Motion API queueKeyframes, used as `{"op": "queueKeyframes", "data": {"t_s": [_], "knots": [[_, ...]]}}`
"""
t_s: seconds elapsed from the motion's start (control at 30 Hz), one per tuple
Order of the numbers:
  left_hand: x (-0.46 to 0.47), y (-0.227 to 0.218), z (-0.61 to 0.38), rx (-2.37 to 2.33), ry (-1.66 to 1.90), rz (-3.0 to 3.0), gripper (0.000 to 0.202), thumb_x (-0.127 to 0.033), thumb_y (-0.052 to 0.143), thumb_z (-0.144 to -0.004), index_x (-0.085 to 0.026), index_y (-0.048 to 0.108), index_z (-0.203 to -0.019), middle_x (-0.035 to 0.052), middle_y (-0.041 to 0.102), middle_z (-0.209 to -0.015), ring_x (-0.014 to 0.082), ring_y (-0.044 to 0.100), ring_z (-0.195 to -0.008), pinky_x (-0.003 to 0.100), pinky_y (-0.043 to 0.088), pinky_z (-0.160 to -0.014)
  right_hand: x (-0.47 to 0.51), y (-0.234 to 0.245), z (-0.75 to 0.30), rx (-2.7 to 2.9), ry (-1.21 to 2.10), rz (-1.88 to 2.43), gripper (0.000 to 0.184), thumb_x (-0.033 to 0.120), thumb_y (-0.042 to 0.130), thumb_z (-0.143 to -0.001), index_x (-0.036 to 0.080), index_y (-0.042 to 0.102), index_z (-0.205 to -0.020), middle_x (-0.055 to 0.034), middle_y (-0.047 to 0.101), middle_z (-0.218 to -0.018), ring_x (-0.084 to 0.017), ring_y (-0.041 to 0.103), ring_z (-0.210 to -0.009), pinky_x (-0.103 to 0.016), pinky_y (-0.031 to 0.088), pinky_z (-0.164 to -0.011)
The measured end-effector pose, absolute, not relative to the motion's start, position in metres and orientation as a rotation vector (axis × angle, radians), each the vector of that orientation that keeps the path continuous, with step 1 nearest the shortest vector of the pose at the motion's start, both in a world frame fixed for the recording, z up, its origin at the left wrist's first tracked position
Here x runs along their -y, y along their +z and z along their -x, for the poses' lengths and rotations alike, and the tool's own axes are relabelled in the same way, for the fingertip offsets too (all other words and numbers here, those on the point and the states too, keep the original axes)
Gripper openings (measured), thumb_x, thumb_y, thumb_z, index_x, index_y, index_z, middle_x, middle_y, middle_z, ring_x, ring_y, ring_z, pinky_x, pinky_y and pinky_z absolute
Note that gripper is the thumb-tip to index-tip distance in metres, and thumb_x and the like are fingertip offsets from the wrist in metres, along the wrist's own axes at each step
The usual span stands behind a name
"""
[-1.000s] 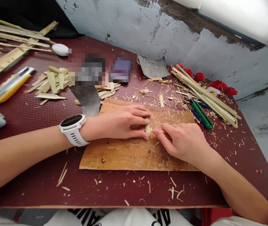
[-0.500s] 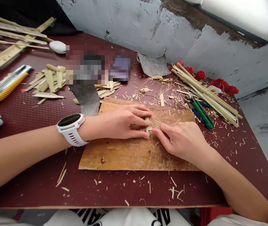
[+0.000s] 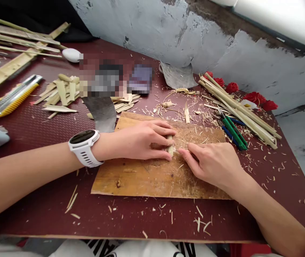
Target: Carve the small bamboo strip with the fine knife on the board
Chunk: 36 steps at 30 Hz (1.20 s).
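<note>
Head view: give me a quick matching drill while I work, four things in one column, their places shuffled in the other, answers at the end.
Things
1. smartwatch
2. yellow utility knife
3. short bamboo piece
4. red flowers

Places
A. beyond the long bamboo sticks
B. at the fingertips of the left hand, over the wooden board
C. around the left wrist
D. left of the pile of bamboo slips

Pairs: 1-C, 2-D, 3-B, 4-A
</note>
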<state>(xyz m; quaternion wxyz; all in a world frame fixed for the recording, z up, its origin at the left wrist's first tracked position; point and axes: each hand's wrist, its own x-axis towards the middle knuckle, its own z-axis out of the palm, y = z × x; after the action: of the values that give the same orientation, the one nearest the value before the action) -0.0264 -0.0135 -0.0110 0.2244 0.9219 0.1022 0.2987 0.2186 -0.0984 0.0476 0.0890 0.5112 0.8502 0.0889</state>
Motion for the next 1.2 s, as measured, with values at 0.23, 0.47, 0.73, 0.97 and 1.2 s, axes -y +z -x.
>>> {"op": "queueKeyframes", "data": {"t_s": [0.23,0.47,0.73,0.97,1.2], "knots": [[0.013,-0.011,0.026,-0.288,0.816,-2.548,0.027,-0.041,0.073,-0.100,-0.021,0.080,-0.116,0.0146,0.077,-0.131,0.0309,0.067,-0.133,0.051,0.055,-0.116,0.096,0.043,-0.216,-2.578,0.207,-1.515,0.059,0.053,0.033,-0.111,0.020,0.066,-0.076,-0.0037,0.073,-0.063,-0.014,0.055,-0.048,-0.032,0.011,-0.058],[0.013,-0.010,0.026,-0.279,0.799,-2.554,0.026,-0.040,0.072,-0.101,-0.021,0.080,-0.116,0.0147,0.076,-0.132,0.0314,0.067,-0.132,0.052,0.053,-0.119,0.096,0.046,-0.214,-2.565,0.262,-1.490,0.058,0.053,0.033,-0.112,0.021,0.066,-0.076,-0.0033,0.073,-0.062,-0.016,0.056,-0.047,-0.032,0.011,-0.057],[0.014,-0.009,0.027,-0.294,0.773,-2.556,0.026,-0.038,0.073,-0.101,-0.022,0.078,-0.120,0.0141,0.076,-0.133,0.0300,0.066,-0.135,0.052,0.052,-0.121,0.100,0.053,-0.208,-2.505,0.322,-1.455,0.057,0.048,0.030,-0.112,0.022,0.063,-0.073,-0.0047,0.064,-0.052,-0.018,0.056,-0.044,-0.031,0.012,-0.054],[0.015,-0.006,0.027,-0.295,0.775,-2.557,0.025,-0.039,0.071,-0.102,-0.021,0.079,-0.118,0.0146,0.076,-0.133,0.0299,0.067,-0.134,0.052,0.052,-0.121,0.103,0.055,-0.207,-2.509,0.339,-1.443,0.057,0.047,0.031,-0.112,0.022,0.061,-0.071,-0.0032,0.059,-0.048,-0.017,0.050,-0.041,-0.031,0.011,-0.053],[0.017,-0.001,0.026,-0.319,0.787,-2.543,0.023,-0.039,0.071,-0.101,-0.022,0.082,-0.111,0.0131,0.078,-0.129,0.0294,0.070,-0.129,0.052,0.056,-0.117,0.101,0.051,-0.212,-2.520,0.354,-1.430,0.057,0.048,0.033,-0.112,0.021,0.060,-0.070,-0.0030,0.059,-0.049,-0.016,0.048,-0.041,-0.031,0.009,-0.056]]}}
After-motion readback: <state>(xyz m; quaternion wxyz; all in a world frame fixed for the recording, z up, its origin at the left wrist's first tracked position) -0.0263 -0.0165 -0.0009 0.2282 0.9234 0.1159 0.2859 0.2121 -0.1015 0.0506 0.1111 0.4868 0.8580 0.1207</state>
